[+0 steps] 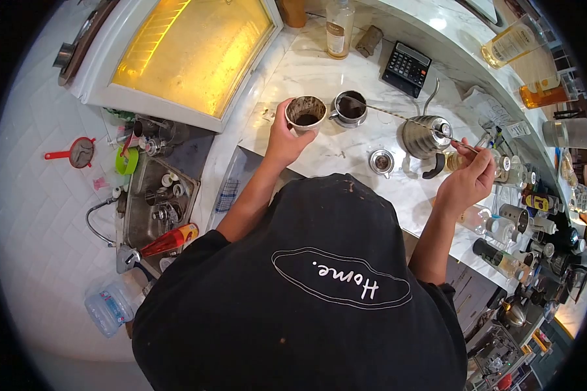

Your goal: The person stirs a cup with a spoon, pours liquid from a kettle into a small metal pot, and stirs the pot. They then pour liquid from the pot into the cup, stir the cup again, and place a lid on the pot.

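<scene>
My left hand (285,140) is wrapped round a pale cup (306,125), tilted toward me, its inside smeared dark brown with dark matter at the bottom. In my right hand (468,174) is the end of a long bar spoon (398,118) with a twisted stem. The spoon's far end reaches over the rim of a metal cup (350,119) of dark liquid on the counter. Under the spoon's stem stands a steel gooseneck kettle (424,138) with a black handle. A small metal vessel (381,162) with brown contents sits between the kettle and my body.
A black calculator (406,68) and a labelled bottle (339,29) stand at the back of the marble counter (287,78). Several bottles and jars (502,228) crowd the right side. At left are a sink (143,221) with dishes and a yellow-lit glass-fronted cabinet (195,52).
</scene>
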Available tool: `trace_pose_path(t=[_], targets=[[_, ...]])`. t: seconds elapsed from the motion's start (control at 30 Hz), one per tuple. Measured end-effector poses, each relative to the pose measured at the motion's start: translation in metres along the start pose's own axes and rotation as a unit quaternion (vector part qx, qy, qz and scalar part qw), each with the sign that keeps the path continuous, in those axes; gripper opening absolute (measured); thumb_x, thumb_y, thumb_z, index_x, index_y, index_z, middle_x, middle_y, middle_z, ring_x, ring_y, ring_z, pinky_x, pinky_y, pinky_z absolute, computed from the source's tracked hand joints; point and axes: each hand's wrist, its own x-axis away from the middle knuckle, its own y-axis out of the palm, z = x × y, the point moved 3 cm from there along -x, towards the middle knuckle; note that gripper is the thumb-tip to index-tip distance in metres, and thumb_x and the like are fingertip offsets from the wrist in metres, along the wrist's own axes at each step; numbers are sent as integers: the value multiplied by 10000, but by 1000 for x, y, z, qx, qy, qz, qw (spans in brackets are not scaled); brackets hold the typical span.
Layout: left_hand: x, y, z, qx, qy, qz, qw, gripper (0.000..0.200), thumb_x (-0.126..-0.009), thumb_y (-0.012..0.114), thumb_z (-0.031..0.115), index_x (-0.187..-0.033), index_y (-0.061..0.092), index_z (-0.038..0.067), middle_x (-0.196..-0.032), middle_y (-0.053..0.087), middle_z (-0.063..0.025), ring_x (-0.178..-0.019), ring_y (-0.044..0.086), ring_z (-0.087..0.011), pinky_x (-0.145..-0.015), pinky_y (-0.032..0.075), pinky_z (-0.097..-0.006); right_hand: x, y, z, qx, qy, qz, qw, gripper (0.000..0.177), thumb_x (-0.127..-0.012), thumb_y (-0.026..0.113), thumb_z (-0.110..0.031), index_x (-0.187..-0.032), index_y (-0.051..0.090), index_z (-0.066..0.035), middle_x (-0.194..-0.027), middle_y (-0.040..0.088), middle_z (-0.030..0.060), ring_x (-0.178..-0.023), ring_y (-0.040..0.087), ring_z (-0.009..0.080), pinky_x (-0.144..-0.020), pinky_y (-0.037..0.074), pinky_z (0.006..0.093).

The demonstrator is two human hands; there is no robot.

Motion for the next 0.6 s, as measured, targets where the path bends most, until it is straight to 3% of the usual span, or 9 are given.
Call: trace_pose_path(t=[0.13, 0.43, 0.6], targets=[[-1, -1, 1, 0, 3, -7, 1000, 777, -767, 820, 29, -1429, 413, 33, -1287, 633, -135, -1216, 626, -216, -1051, 499, -372, 3, -1, 9, 10, 22, -2, 1000, 257, -1122, 457, -181, -1084, 571, 46, -865, 714, 166, -855, 744, 250, -910, 576, 378], [3, -4, -5, -1, -9, 0, 1000, 776, -768, 821, 30, -1429, 414, 30, -1295, 626, -135, -1216, 626, -217, -1048, 498, -366, 16, 6, 14, 66, -74, -129, 987, 233, -1118, 438, -136, -1115, 583, 47, -960, 708, 162, -882, 721, 213, -875, 564, 341], [4, -3, -8, 5, -17, -1, 1000, 777, -768, 826, 35, -1428, 414, 29, -1298, 624, -135, -1217, 624, -219, -1049, 496, -364, 12, 3, 9, 95, -79, -143, 982, 228, -1117, 426, -120, -1131, 588, 40, -981, 710, 153, -879, 714, 194, -877, 557, 329]])
